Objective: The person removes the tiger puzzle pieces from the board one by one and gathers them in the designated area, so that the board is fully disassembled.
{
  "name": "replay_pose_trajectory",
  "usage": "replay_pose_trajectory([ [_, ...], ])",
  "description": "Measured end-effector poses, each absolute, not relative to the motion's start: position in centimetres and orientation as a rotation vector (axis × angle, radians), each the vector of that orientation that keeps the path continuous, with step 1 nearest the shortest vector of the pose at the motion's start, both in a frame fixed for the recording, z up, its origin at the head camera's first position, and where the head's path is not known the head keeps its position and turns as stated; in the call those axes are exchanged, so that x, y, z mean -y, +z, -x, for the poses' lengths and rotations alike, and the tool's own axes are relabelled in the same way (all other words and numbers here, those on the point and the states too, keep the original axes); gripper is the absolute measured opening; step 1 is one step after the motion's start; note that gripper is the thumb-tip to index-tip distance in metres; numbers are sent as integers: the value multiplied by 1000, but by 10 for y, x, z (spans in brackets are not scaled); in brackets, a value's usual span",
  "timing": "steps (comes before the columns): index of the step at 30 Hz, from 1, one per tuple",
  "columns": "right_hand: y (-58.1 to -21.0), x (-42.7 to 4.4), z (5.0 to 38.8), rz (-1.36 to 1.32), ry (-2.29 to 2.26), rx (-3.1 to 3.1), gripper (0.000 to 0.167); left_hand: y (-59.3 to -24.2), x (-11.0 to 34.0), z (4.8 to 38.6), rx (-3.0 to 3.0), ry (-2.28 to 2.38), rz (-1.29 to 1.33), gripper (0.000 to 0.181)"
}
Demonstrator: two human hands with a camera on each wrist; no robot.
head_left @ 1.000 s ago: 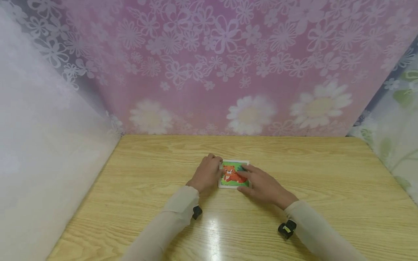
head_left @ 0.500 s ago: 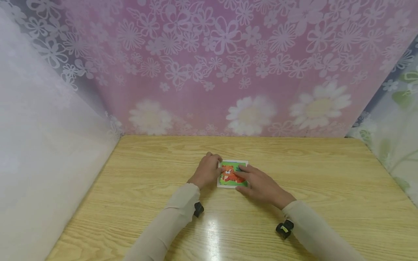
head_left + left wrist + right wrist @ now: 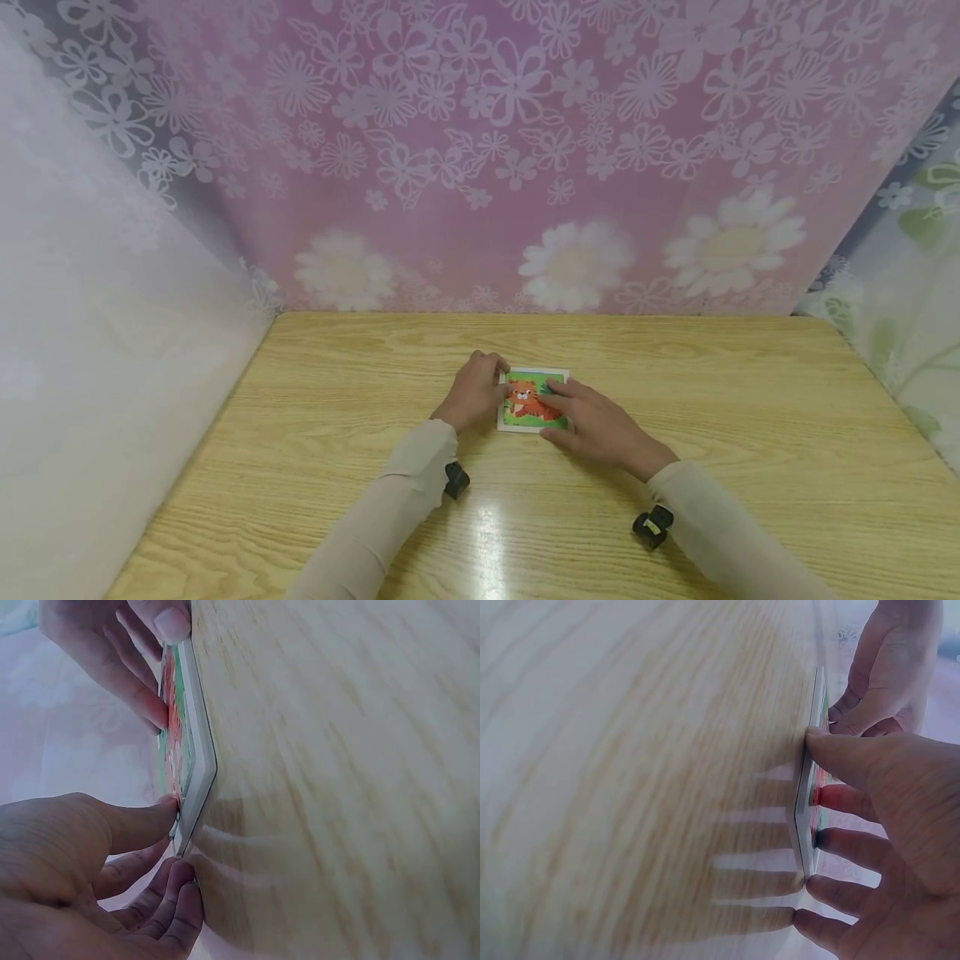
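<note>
A small square picture board (image 3: 534,421) lies flat on the wooden table, with an orange tiger on green inside a raised white rim. At its left side my left hand (image 3: 474,393) grips the edge, thumb on top and the other fingers curled beside the rim, as the left wrist view shows. From the right, my right hand (image 3: 603,425) rests on the board with its fingers spread. Two of its fingertips (image 3: 823,796) touch the picture, and its thumb (image 3: 840,754) meets the near rim. The right part of the tiger is partly hidden under these fingers.
The wood-grain table (image 3: 360,350) spreads out on all sides of the board. A pink flowered curtain (image 3: 465,167) stands behind its back edge, with pale hangings to the left (image 3: 112,333) and right. A dark wrist camera (image 3: 652,527) is strapped at each sleeve.
The board and both hands have shifted very slightly to the left in the head view. Left fingers and right fingers keep nearly the same places on the board.
</note>
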State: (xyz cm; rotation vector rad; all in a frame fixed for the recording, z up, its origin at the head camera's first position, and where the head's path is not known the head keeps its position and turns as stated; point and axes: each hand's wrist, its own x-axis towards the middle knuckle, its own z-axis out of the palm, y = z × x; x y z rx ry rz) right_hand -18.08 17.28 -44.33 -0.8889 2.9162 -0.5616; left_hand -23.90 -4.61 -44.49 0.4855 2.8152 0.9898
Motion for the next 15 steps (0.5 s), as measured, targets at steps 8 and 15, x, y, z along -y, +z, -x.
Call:
replay_pose_trajectory([
  [8, -445, -172, 181, 881, -537, -2925, 55, -445, 44, 239, -2810, 1010, -444, 26],
  [15, -444, -171, 182, 868, -529, -2913, 56, -445, 44, 239, -2805, 1026, -436, 26],
])
